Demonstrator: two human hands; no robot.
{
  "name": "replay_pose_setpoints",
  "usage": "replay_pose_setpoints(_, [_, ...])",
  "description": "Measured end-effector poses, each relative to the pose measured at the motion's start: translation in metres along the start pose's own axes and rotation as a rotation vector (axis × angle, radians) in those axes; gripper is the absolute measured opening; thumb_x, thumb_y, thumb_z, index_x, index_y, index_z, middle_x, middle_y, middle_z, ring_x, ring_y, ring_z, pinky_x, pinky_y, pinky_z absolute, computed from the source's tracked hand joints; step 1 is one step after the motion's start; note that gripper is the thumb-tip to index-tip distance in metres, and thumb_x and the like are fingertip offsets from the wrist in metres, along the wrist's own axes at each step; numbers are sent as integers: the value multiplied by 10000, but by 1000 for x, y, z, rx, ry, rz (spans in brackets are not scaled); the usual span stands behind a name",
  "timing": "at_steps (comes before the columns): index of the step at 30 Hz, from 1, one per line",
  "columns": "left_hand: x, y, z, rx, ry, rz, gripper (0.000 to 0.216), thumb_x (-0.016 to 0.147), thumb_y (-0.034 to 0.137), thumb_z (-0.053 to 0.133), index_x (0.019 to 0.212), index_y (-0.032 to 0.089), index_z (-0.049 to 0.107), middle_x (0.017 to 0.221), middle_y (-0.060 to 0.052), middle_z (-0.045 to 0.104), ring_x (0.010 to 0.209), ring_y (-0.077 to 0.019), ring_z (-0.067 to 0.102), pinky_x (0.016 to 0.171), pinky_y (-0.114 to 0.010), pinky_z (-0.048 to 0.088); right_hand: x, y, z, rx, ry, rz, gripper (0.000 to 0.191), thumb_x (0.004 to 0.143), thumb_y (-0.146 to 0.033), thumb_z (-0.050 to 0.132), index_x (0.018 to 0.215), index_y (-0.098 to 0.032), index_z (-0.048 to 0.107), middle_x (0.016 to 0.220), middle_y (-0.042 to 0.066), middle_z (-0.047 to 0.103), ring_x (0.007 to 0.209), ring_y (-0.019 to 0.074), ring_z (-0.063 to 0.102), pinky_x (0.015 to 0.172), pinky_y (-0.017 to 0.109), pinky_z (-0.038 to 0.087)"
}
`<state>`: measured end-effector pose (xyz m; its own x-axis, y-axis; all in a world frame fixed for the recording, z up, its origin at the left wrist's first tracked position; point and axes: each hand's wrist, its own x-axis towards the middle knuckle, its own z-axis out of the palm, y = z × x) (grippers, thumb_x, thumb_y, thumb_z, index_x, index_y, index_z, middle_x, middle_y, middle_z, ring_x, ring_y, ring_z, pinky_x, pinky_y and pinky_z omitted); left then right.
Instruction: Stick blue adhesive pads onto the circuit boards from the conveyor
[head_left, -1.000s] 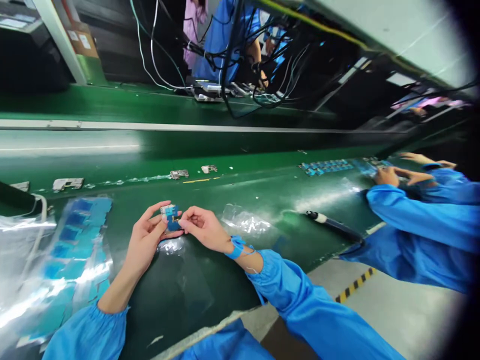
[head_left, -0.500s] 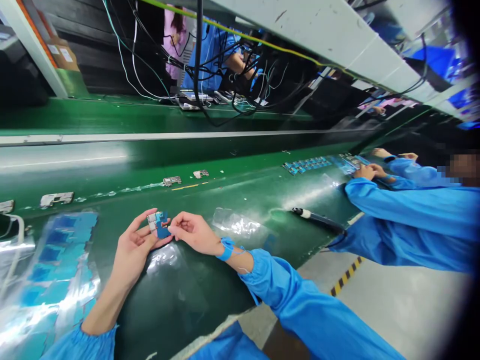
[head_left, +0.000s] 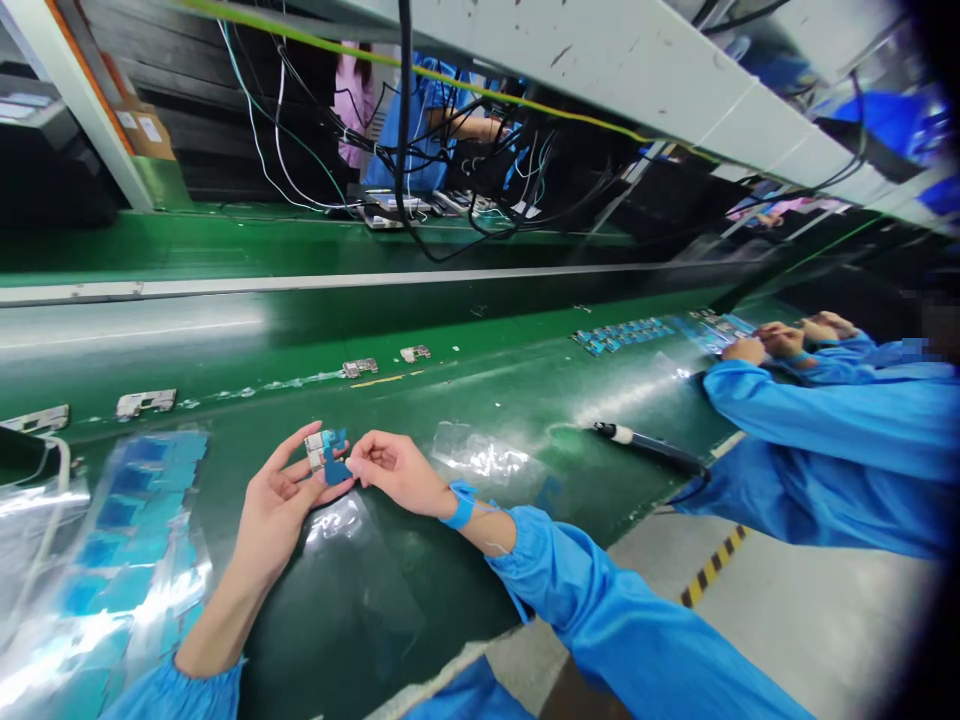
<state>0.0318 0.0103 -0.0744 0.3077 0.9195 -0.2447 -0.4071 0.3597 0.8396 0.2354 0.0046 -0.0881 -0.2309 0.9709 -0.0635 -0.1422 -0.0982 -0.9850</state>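
Note:
My left hand [head_left: 276, 505] holds a small circuit board [head_left: 327, 462] by its edges, thumb below and fingers behind. The board has silvery metal shields on its left part and blue film over its right part. At the board's right edge, my right hand [head_left: 397, 470] pinches with thumb and forefinger; its fingertips meet the blue-covered corner, and the exact grip is partly hidden. A blue wrist strap [head_left: 463, 505] circles my right wrist. Below the hands lies a clear plastic sheet [head_left: 337, 525] on the green bench.
Blue film pieces [head_left: 142, 500] lie on clear sheets at left. Several bare boards [head_left: 146, 402] line the green conveyor strip. A black pen-like tool [head_left: 649, 445] rests at right, near another clear sheet [head_left: 480, 452]. A co-worker's blue sleeve [head_left: 795, 400] reaches toward more blue-covered boards [head_left: 622, 333].
The whole view has shifted slightly, so the bench things sit further right. My hands keep nearly the same hold on the board. The co-workers' hands at far right have moved.

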Motion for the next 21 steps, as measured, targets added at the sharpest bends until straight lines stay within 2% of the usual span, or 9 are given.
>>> replay_pose_setpoints(6, [2, 2, 2, -43, 25, -12, 992, 812, 369, 1047, 1628, 137, 533, 1246, -193, 859, 1109, -280, 873, 993, -410, 749, 2, 1, 0, 8, 4, 13, 600, 850, -698, 950, 923, -177, 661, 787, -22, 660, 706, 118, 601, 747, 286, 506])
replay_pose_setpoints(13, [2, 5, -2, 2, -26, -37, 1099, 791, 340, 1062, 1682, 129, 455, 1271, -199, 852, 1041, -254, 879, 978, -361, 748, 2, 1, 0, 16, 2, 24, 615, 838, -719, 945, 923, -177, 666, 762, -28, 672, 700, 119, 604, 748, 292, 510])
replay_pose_setpoints(21, [2, 4, -7, 7, -56, -39, 1016, 837, 309, 1028, 1674, 157, 473, 1342, -204, 830, 1151, -285, 863, 1021, -394, 741, 1, -4, 2, 54, -2, 37, 618, 751, -657, 1031, 888, -178, 665, 738, -51, 648, 680, 104, 572, 723, 272, 493])
